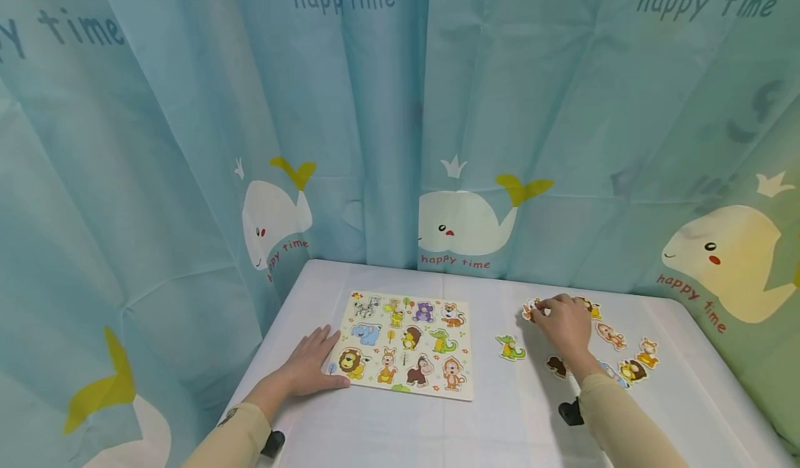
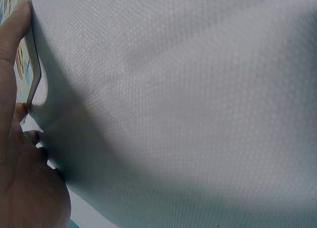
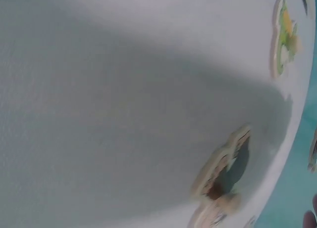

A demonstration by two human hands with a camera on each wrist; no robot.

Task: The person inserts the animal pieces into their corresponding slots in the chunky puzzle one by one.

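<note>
My left hand (image 1: 311,362) rests along the left edge of a wooden animal puzzle board (image 1: 467,391), its thumb on the lower-left corner and its fingers stretched out. In the left wrist view the thumb (image 2: 15,32) lies over the board's edge. To the right of the board, my right hand (image 1: 567,326) pinches a small orange-and-white animal puzzle piece (image 1: 530,310); the hand hides part of it. A green crocodile piece (image 1: 511,348) lies between the board and that hand. Below the right hand is a dark brown piece (image 1: 555,366), partly covered by the wrist.
More loose pieces lie around the right forearm: a monkey (image 1: 611,336), a lion (image 1: 632,370), an orange animal (image 1: 648,352) and a yellow-brown one (image 1: 590,307). A white cloth covers the table (image 1: 387,430). Behind it hangs a blue whale-print curtain (image 1: 387,107).
</note>
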